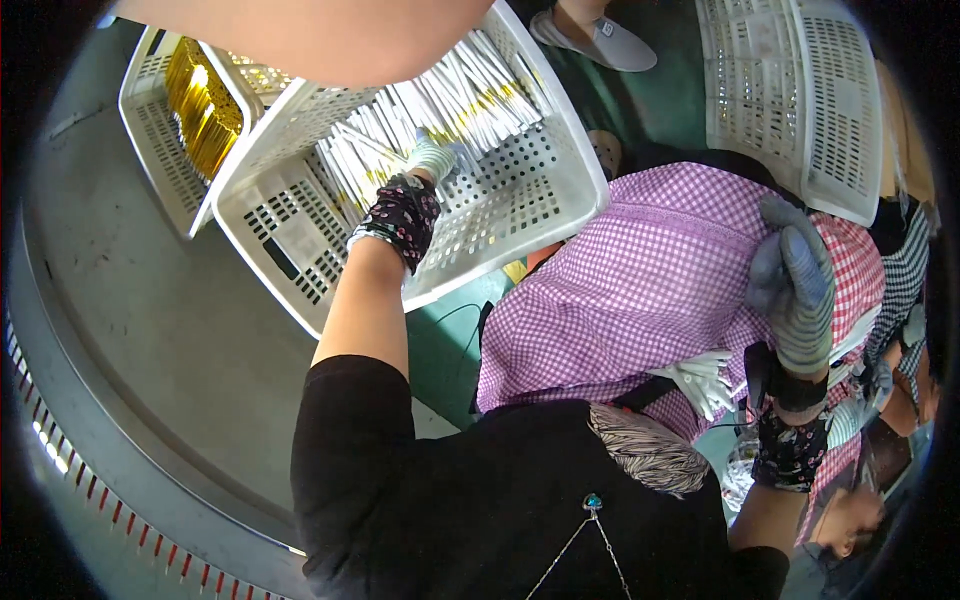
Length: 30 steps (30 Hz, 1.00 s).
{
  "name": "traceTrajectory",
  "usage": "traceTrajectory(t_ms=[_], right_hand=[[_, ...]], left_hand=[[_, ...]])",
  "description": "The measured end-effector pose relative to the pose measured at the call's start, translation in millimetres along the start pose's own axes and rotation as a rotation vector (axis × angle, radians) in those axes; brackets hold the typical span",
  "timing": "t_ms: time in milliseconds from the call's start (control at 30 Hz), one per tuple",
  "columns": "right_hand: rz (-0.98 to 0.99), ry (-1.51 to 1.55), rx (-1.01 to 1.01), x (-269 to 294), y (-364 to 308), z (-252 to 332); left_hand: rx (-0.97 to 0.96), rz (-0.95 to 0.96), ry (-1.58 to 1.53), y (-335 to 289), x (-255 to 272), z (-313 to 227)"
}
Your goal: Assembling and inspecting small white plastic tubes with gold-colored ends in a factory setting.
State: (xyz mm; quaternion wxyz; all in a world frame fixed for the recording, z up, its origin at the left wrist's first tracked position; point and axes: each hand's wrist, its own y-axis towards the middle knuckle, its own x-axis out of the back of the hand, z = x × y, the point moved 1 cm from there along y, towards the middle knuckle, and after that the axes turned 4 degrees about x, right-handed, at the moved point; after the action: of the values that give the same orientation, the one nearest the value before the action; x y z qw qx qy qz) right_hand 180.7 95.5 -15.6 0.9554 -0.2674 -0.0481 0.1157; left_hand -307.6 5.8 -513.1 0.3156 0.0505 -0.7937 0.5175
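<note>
My left hand (432,158), in a striped glove with a grey-coated palm, reaches into a white perforated basket (270,215). It touches the near ends of many thin white sticks (400,135) with yellow bands, piled along the far side. Thumb and fingers look apart there, and no stick shows clearly between them. On the right, my right hand (797,280) is raised in a matching glove, palm side partly showing. Its fingers are loosely bent and apart, with nothing seen in them. Below its wrist lies a bundle of white tube-like pieces (703,382).
A second white basket (165,150) holds gold shiny strips (200,105). Stacked white crates (790,100) stand at the upper right. A person in a purple checked garment (630,270) is close on my right, with others beyond. A bare limb (330,35) crosses the top.
</note>
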Motion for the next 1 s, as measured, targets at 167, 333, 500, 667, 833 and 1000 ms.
traceTrajectory(t_ms=[167,333,500,667,833,1000], right_hand=[[-0.158,-0.114,-0.026,25.7,-6.8,-11.4],[-0.085,-0.041,-0.009,14.0,-4.0,-8.6],[-0.070,-0.072,-0.020,13.3,-3.1,-4.0],[-0.140,-0.133,-0.031,18.8,-6.6,-1.6],[-0.088,-0.062,-0.003,11.4,-0.6,-9.3],[-0.054,-0.048,0.022,12.2,-1.6,-3.8]], left_hand=[[0.041,0.109,-0.142,-88.7,-51.9,-113.3],[-0.319,-0.134,0.249,-105.1,52.3,-44.1],[-0.283,0.764,0.487,-113.0,-8.6,-16.7],[-0.589,0.662,0.578,-127.8,-24.8,81.0],[-0.490,0.349,0.486,-118.3,6.8,-13.2],[-0.383,0.386,0.424,-128.1,34.2,-26.9]])
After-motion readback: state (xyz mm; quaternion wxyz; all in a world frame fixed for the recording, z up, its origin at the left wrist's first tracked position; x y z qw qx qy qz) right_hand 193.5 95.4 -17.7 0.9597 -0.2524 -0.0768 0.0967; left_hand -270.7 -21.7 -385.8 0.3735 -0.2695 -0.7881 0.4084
